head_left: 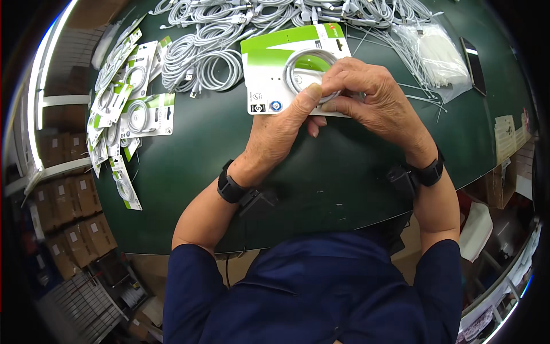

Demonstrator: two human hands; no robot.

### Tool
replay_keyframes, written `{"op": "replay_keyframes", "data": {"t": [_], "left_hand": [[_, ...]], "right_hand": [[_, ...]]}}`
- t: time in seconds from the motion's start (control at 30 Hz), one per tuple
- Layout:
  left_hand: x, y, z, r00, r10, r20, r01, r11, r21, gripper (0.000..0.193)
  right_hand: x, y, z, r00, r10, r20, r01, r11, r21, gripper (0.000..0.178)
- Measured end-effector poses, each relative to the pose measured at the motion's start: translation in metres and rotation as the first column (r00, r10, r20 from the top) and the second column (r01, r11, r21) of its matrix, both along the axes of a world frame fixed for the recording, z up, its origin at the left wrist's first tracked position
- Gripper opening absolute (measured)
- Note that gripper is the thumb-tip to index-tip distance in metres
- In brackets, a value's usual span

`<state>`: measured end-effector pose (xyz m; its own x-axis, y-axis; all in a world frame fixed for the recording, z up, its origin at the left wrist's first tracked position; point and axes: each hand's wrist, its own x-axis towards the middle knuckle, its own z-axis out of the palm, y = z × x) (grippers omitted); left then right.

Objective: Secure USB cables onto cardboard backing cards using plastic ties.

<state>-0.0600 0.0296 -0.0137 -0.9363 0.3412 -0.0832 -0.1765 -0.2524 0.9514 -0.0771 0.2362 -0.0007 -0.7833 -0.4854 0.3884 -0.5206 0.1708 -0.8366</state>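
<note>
A green and white packaging card [275,63] lies on the dark green table [200,149] with a coiled white cable [303,63] on its face. My left hand [281,129] presses its thumb on the coil's lower edge. My right hand [372,94] covers the card's right side, its fingers curled over the coil. Both hands grip the card and cable together. Black bands sit on both wrists.
A pile of loose coiled white cables [212,51] spreads across the table's far side. Finished carded cables [123,97] lie stacked at the left. A clear plastic bag [438,57] and a dark phone [474,66] rest at the right. Cardboard boxes [74,218] stand below left.
</note>
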Motion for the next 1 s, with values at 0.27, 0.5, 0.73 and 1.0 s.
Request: {"op": "replay_keyframes", "data": {"t": [0.27, 0.5, 0.73, 1.0], "left_hand": [[0.003, 0.003, 0.003, 0.996, 0.083, 0.030, -0.083, 0.996, -0.017, 0.037], [0.004, 0.001, 0.005, 0.988, 0.121, 0.100, -0.111, 0.989, -0.101, 0.033], [0.003, 0.006, -0.002, 0.978, 0.206, 0.030, -0.203, 0.975, -0.090, 0.030], [0.004, 0.009, 0.002, 0.960, 0.205, 0.189, -0.225, 0.970, 0.095, 0.026]], "right_hand": [[0.002, -0.005, -0.005, 0.996, -0.037, 0.079, 0.037, 0.999, -0.004, 0.024], [0.005, -0.009, -0.007, 0.999, -0.019, 0.030, 0.018, 1.000, 0.017, 0.025], [0.007, -0.012, -0.006, 0.998, -0.047, 0.048, 0.045, 0.998, 0.052, 0.027], [0.007, -0.011, -0.001, 0.990, -0.075, 0.119, 0.068, 0.996, 0.060, 0.023]]}}
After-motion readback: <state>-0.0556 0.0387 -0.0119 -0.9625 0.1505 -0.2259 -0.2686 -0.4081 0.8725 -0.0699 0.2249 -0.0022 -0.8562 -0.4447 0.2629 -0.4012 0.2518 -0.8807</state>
